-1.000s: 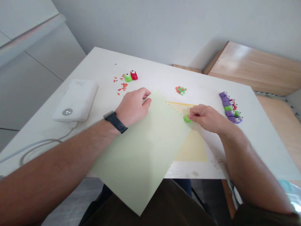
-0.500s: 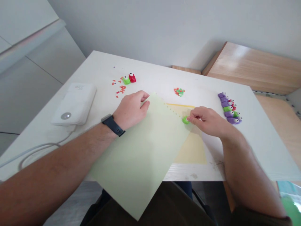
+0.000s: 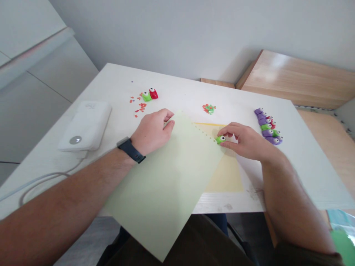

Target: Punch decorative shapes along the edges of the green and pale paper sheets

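A pale green sheet of paper (image 3: 169, 177) lies slanted over the front table edge, with a row of small punched holes along its upper right edge. My left hand (image 3: 154, 129) pinches its upper left edge between thumb and fingers. At the right side of that edge, my right hand (image 3: 241, 140) has thumb and fingers around a small green punch (image 3: 220, 139) with an eye on top. Under the green sheet is a yellow sheet (image 3: 227, 177), partly covered.
A green punch (image 3: 146, 96) and a red punch (image 3: 154, 94) stand near scattered paper bits (image 3: 142, 107). More bits (image 3: 209, 109) form a pile. Several punches (image 3: 266, 126) line up at right. A white power bank (image 3: 85, 125) with a cable sits left.
My right thumb and fingers have spread from the top of the green punch to around its sides, so its eye now shows. My left hand keeps its hold on the paper.
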